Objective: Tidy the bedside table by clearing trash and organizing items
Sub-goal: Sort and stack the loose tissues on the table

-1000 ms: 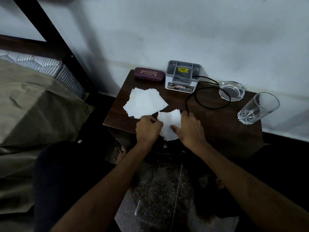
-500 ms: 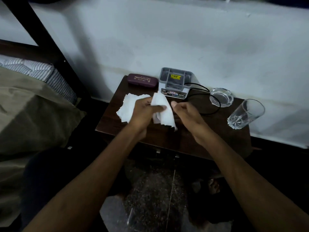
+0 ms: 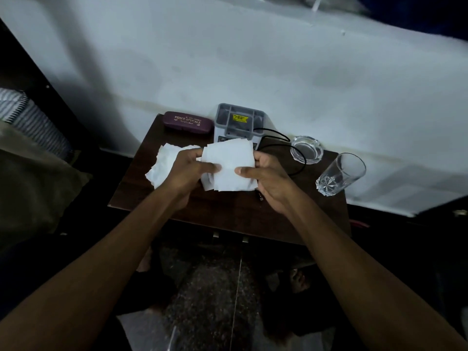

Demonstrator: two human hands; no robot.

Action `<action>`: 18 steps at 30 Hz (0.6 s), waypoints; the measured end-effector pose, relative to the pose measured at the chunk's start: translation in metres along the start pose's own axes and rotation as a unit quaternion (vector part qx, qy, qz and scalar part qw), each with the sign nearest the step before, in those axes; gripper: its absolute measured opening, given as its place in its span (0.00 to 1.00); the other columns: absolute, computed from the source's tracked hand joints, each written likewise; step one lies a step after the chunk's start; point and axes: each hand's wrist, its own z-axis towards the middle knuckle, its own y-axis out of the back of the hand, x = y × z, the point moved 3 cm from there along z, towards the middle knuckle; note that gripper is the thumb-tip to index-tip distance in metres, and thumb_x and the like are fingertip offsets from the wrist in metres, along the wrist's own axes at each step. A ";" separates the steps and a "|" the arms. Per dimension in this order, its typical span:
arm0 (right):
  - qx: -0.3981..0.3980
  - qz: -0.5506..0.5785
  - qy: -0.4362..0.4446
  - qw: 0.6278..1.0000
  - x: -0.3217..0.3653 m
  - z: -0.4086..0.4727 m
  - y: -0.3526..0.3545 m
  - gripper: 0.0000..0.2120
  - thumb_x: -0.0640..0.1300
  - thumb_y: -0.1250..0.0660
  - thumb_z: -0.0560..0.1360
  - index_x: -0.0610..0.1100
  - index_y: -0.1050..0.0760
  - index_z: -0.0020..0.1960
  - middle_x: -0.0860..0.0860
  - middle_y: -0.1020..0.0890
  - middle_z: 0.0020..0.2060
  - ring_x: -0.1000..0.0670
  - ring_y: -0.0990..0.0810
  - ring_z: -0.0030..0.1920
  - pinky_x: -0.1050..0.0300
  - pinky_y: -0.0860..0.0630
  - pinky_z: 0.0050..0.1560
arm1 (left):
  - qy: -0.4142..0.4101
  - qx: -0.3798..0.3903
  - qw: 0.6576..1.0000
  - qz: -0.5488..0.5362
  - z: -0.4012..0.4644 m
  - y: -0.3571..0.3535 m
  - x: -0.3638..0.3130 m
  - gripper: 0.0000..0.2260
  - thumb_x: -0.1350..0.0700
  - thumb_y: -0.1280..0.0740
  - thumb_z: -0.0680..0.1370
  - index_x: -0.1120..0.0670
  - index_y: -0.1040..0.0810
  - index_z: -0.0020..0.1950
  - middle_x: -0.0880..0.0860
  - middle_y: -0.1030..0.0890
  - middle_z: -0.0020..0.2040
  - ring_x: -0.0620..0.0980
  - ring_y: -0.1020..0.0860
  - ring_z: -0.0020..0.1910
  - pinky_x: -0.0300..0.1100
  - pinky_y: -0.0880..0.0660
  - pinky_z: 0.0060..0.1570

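Note:
A white tissue (image 3: 229,163) is held up over the dark wooden bedside table (image 3: 141,188). My left hand (image 3: 187,171) pinches its left edge with thumb on top. My right hand (image 3: 266,178) pinches its right edge. More white tissues (image 3: 164,165) lie spread on the table's left part, partly hidden by my left hand.
Along the wall stand a maroon glasses case (image 3: 188,122) and a grey organiser box (image 3: 239,122). A black cable (image 3: 298,158) loops to a glass ashtray (image 3: 307,149). A clear drinking glass (image 3: 340,174) stands at the right edge. A bed (image 3: 30,158) is at the left.
Both hands lifted the tissue off the table's front edge and now hold it stretched flat between them, higher over the table. The view has shifted closer.

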 end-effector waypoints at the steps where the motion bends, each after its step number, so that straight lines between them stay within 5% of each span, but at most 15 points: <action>1: -0.003 0.001 0.000 1.000 0.001 0.001 0.001 0.22 0.29 0.28 0.75 0.37 0.23 0.69 0.40 0.14 0.59 0.39 0.15 0.60 0.42 0.17 0.56 | -0.004 0.009 1.000 -0.007 0.001 0.000 -0.001 0.15 0.67 0.27 0.76 0.57 0.15 0.62 0.53 0.12 0.58 0.54 0.15 0.59 0.49 0.17 0.58; 4: 0.004 0.016 0.000 1.000 0.003 0.004 0.002 0.16 0.29 0.30 0.76 0.38 0.20 0.63 0.40 0.14 0.59 0.41 0.15 0.57 0.40 0.19 0.59 | -0.008 0.040 0.999 -0.006 0.002 0.002 -0.006 0.11 0.68 0.31 0.78 0.56 0.14 0.57 0.53 0.11 0.49 0.49 0.13 0.47 0.40 0.18 0.42; 7: 0.014 0.037 0.006 0.999 0.003 0.008 0.004 0.11 0.27 0.31 0.76 0.38 0.19 0.54 0.40 0.14 0.52 0.42 0.15 0.53 0.43 0.19 0.58 | -0.010 0.071 0.997 0.014 0.004 0.005 -0.011 0.12 0.69 0.35 0.79 0.57 0.15 0.46 0.53 0.14 0.39 0.48 0.16 0.37 0.40 0.21 0.37; 11: 0.026 0.066 0.011 0.997 0.006 0.008 0.005 0.13 0.24 0.33 0.75 0.39 0.18 0.49 0.43 0.14 0.47 0.46 0.14 0.49 0.49 0.17 0.55 | -0.018 0.089 0.996 0.006 0.007 0.007 -0.017 0.15 0.71 0.40 0.78 0.62 0.14 0.49 0.63 0.13 0.47 0.56 0.14 0.45 0.44 0.18 0.42; 14: 0.041 0.116 0.015 0.992 0.009 0.008 0.009 0.15 0.22 0.38 0.75 0.38 0.20 0.46 0.41 0.14 0.53 0.44 0.15 0.56 0.46 0.20 0.62 | -0.028 0.080 0.996 -0.004 0.008 0.007 -0.025 0.16 0.71 0.41 0.76 0.65 0.14 0.50 0.68 0.14 0.53 0.59 0.15 0.50 0.49 0.20 0.53; 18: 0.038 0.177 0.011 0.983 0.011 0.011 0.019 0.14 0.25 0.44 0.77 0.36 0.22 0.45 0.41 0.15 0.52 0.44 0.15 0.54 0.45 0.19 0.63 | -0.013 0.081 0.996 -0.032 0.011 0.012 -0.033 0.19 0.68 0.45 0.75 0.70 0.17 0.56 0.67 0.14 0.56 0.60 0.16 0.53 0.47 0.19 0.50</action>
